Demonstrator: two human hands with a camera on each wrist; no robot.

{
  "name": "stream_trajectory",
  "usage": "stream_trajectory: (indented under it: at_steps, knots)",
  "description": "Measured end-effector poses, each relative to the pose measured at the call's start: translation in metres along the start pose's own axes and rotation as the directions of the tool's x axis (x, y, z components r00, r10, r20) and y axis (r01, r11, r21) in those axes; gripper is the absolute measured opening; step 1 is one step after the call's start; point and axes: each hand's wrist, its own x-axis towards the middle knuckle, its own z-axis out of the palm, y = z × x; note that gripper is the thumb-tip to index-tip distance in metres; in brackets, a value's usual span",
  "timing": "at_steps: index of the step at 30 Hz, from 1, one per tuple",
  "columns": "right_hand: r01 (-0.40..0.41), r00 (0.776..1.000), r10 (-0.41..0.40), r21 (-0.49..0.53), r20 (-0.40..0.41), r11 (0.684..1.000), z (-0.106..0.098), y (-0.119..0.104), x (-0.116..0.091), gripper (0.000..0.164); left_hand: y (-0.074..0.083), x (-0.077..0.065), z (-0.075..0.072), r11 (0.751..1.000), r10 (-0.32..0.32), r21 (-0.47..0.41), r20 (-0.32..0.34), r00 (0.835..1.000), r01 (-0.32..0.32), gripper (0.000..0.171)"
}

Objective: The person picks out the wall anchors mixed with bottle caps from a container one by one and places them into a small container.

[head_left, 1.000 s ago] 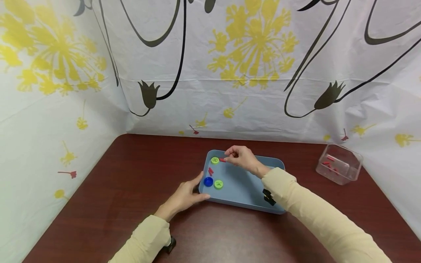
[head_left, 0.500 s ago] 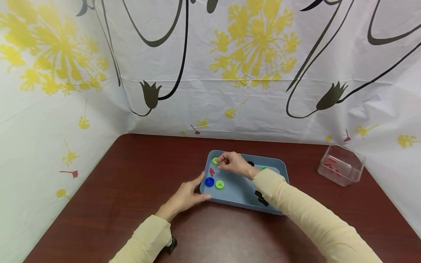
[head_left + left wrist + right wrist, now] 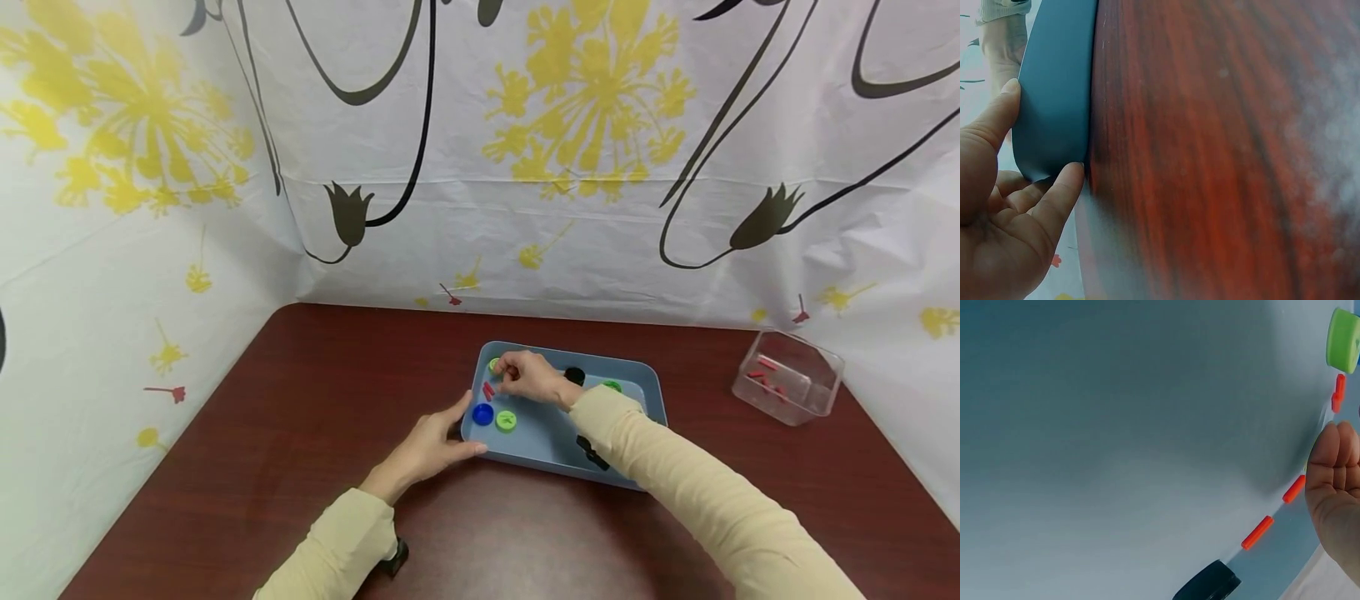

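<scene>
My left hand (image 3: 431, 446) holds the near left corner of a blue-grey tray (image 3: 543, 433), fingers and thumb against its outer wall, which also shows in the left wrist view as a plain wall (image 3: 1057, 94). Inside the tray's left end, my right hand (image 3: 531, 377) has its fingertips beside the far lime-green cap (image 3: 493, 365), partly covering it. Whether it pinches anything is hidden. Two red sticks (image 3: 488, 391), a blue cap (image 3: 483, 414) and another lime-green cap (image 3: 506, 421) lie near it. In the right wrist view, red pieces (image 3: 1257, 532) lie between this hand and a black cap (image 3: 1209, 582).
The black cap (image 3: 574, 375) and a green cap (image 3: 612, 386) sit toward the tray's far right side, partly behind my right arm. A clear plastic box (image 3: 813, 392) with several red sticks stands at the right on the dark red table (image 3: 360, 367). Patterned white sheeting (image 3: 420, 150) surrounds the table.
My right hand has shifted left and slightly down from the red stick beside the far lime-green cap, uncovering the black and green caps. The left hand keeps its place on the tray.
</scene>
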Motion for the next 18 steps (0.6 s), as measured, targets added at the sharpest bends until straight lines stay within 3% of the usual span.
stream_trajectory:
  at_steps: [8,18]
  knots:
    - [-0.022,1.0,0.023,-0.019,0.013,1.0,0.0058,0.0006,0.0026,0.024,-0.0022,-0.0003,0.0,1.0,0.011,0.004,-0.001,1.0,-0.011,0.086]
    - [0.015,0.999,-0.012,-0.059,0.052,0.998,0.0073,0.0006,0.006,0.03,-0.0018,-0.0002,-0.0002,1.0,0.004,0.004,0.002,1.0,-0.004,0.087]
